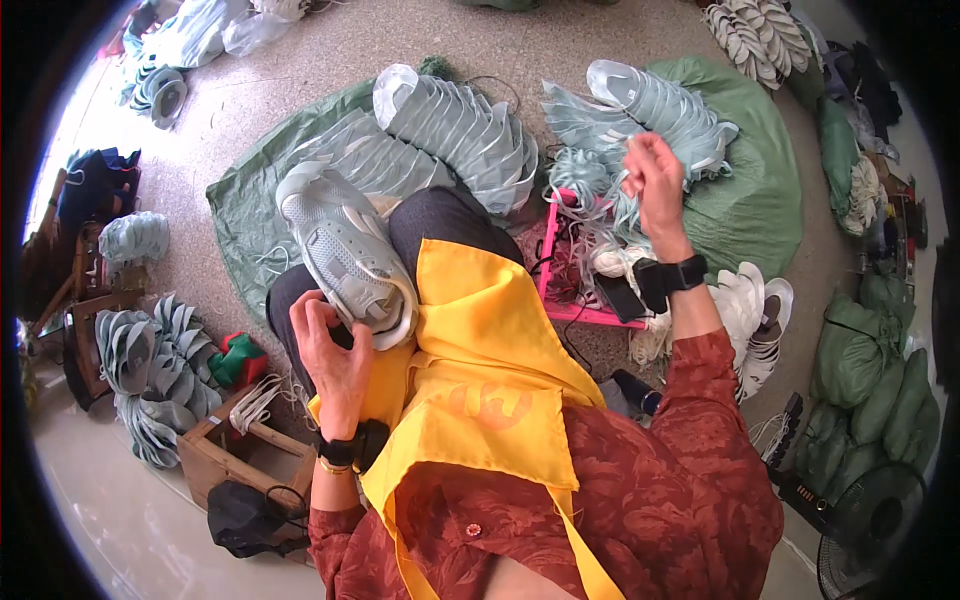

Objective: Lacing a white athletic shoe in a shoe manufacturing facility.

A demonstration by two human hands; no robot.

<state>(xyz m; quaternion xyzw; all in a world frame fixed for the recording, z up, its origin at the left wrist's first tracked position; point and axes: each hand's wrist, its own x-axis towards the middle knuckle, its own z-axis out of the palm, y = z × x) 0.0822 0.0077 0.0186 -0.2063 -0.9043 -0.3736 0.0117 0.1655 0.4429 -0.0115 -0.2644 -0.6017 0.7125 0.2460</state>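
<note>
While it rests on the person's lap, the pale grey-blue shoe (345,255) is steadied at its heel by the left hand (330,345), fingers curled against it, seemingly to keep it from sliding; at two o'clock from it the right hand (655,180) is raised, fingers pinched shut on pale laces (610,205) above a pink crate (575,290); stacked shoe uppers (460,125) lie at twelve o'clock on a green sack (245,205).
</note>
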